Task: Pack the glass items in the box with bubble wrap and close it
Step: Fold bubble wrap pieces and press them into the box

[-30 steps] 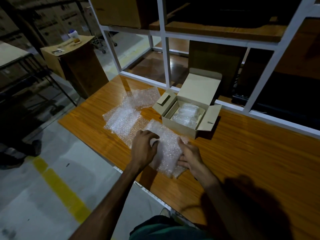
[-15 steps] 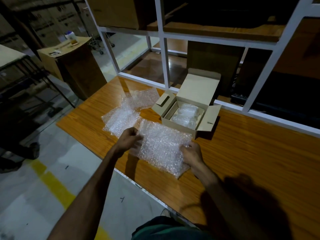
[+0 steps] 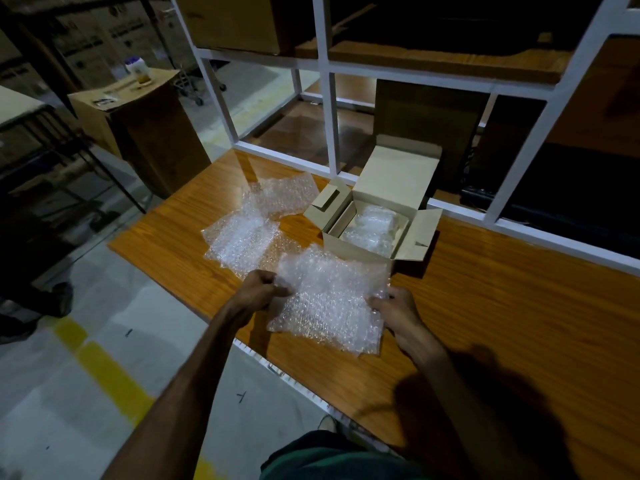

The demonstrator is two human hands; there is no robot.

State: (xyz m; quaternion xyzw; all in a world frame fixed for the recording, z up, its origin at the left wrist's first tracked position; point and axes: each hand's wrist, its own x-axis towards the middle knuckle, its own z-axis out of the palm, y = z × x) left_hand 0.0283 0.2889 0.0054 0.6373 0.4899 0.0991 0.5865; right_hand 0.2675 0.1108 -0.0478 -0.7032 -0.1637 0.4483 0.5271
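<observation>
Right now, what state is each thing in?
Box: open, lid up, side flaps out.
Wrapped bundle: inside the box.
Sheet: spread flat between both hands.
Spare sheets: loose on the table.
Left hand: grips sheet's left edge.
Right hand: grips its right edge.

- A wooden desk (image 3: 502, 323) with an orange grain stands under dim light.
- A white metal frame (image 3: 332, 116) rises along its far edge.
- A grey floor (image 3: 69, 393) carries a yellow stripe (image 3: 114, 379).
- A brown cabinet (image 3: 149, 133) stands beyond the desk's left corner.
</observation>
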